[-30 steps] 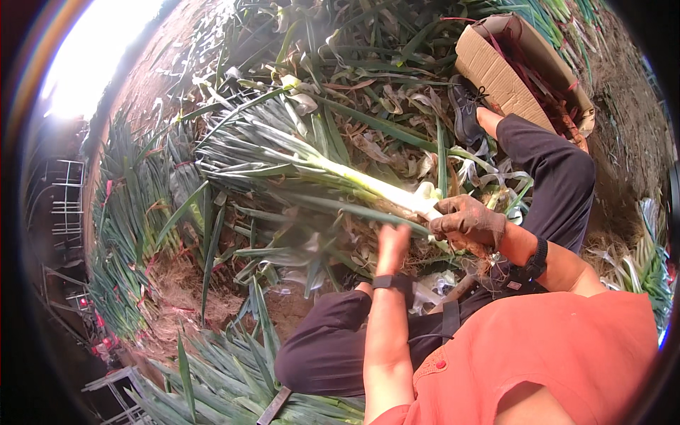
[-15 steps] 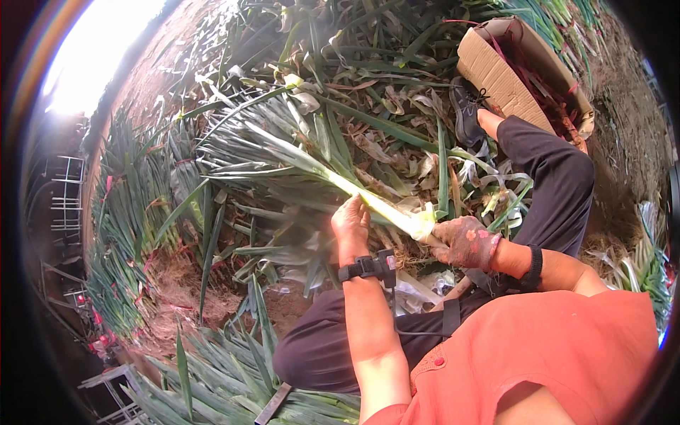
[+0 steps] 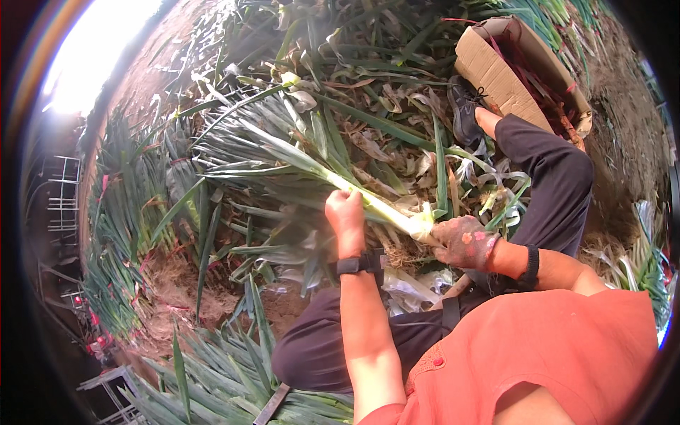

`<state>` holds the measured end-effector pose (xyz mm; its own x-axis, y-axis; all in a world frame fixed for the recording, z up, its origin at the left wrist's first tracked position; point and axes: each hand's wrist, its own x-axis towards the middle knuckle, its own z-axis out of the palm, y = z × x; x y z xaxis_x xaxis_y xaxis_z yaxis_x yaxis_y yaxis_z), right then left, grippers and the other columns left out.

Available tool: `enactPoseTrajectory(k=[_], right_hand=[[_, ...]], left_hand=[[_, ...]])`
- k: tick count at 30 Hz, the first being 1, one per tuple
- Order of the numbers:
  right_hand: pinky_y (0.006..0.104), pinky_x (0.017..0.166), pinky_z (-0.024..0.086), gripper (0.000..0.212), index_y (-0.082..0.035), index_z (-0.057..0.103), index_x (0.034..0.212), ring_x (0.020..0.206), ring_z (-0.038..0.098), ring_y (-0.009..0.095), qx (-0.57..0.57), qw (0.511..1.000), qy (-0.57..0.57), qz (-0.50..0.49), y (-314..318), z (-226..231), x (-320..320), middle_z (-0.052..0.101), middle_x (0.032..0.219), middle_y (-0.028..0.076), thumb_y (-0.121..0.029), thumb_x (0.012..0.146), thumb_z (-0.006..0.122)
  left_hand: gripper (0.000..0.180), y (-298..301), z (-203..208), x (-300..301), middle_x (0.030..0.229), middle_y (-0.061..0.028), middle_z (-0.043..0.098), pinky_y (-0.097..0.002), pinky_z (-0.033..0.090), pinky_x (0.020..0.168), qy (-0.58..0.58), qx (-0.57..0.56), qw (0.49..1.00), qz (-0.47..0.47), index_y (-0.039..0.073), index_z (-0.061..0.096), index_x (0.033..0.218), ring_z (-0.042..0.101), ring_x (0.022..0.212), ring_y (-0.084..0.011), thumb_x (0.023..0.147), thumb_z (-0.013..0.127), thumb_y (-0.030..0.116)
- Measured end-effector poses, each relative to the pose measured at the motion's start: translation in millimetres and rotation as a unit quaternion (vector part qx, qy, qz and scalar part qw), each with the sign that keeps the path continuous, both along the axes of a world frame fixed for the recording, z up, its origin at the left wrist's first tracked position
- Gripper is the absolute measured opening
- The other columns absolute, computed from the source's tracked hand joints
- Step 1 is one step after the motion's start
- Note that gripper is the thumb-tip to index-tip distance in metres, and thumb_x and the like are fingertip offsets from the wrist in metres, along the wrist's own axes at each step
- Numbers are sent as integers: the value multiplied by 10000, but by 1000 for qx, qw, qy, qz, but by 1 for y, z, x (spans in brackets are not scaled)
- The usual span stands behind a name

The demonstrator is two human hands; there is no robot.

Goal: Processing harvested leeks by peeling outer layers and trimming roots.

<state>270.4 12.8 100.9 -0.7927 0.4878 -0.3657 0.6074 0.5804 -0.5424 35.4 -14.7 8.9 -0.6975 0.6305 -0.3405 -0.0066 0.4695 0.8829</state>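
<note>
A long green onion with a pale stalk slants from upper left to lower right across the middle. My bare left hand is closed around its stalk, partway along. At the root end my right hand, in a dark glove with a flower pattern, grips the base; peeled skin bunches up beside its fingers. The root tip is hidden by the glove. Beneath lies a heap of green onions, their leaves pointing up and left.
A cardboard box holding dark red strips stands at upper right, beside my shoe. Stripped leaves litter the ground. Tied bundles line the left, and more green onions lie at the lower left by my knee.
My left hand has shifted slightly up and left along the stalk, its wrist turned and its fingers closed tighter. The right hand stays at the root end.
</note>
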Motion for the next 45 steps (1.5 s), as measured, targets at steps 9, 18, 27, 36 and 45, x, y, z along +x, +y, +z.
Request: enactPoseTrajectory(k=[9,18,27,36,45], right_hand=[[330,579,437,285,29,606,796,588,557,189,-190,958,91,-195,39,-3,-5,576,627,146,-250,743,587],[215,486,409,142,-55,576,804,617,490,58,-566,702,305,-306,34,-9,-16,512,699,-13,-193,842,574],[263,472,434,312,-3,611,821,522,532,121,-536,770,227,-260,15,-8,-17,584,667,58,-312,829,568],[402,667,472,578,-14,625,846,767,613,341,40,987,-62,-143,43,11,-30,629,814,185,-570,690,589],[357,700,463,499,-6,634,794,799,613,284,-85,986,27,-140,79,-42,-82,640,814,156,-487,661,629]], left_hand=[[59,16,137,62,686,10,579,-176,403,505,-209,262,934,-123,20,596,829,498,537,-44,791,621,58],[187,-3,127,98,777,-4,619,-175,396,497,-273,186,936,-120,17,635,939,503,571,-41,860,573,174],[149,-24,13,70,785,-41,567,-223,435,536,-468,193,852,134,34,555,925,535,633,-132,870,555,173],[132,-18,1,67,776,-12,556,-226,448,541,-494,122,846,158,56,523,870,556,656,-118,798,627,91],[270,-17,-11,67,876,-74,582,-323,519,695,-501,100,841,181,0,525,978,599,790,-201,757,659,77]])
